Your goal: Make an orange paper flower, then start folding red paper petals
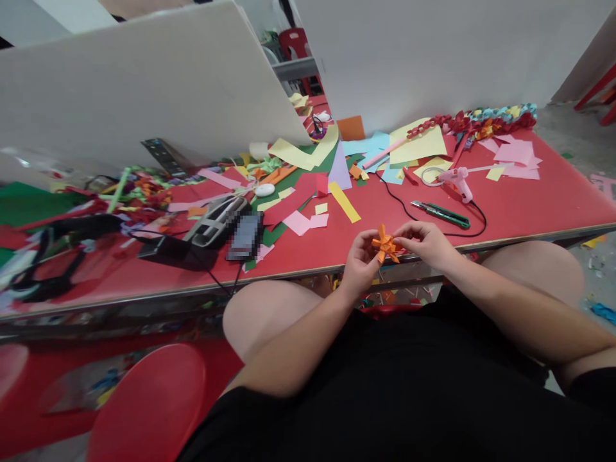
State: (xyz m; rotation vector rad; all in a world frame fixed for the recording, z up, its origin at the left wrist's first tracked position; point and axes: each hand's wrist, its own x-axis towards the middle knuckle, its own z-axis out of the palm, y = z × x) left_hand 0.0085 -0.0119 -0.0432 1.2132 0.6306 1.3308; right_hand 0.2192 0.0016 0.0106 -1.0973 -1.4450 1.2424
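Note:
An orange folded-paper flower [384, 244] with pointed petals is held between my two hands, just off the front edge of the red table [308, 253]. My left hand [360, 260] grips its left side between thumb and fingers. From the right, my right hand [423, 242] pinches a petal with thumb and forefinger. Beyond my right hand lie a green utility knife [441, 214] and a pink glue gun [458, 183]. A yellow paper strip [344, 201] lies beyond my left hand.
Coloured paper scraps cover much of the tabletop. A phone [246, 236] and a black case [219, 221] sit to the left. Paper flower chains [486, 122] lie at the back right. White boards [154, 83] stand behind. A black cord [484, 221] runs near the front edge.

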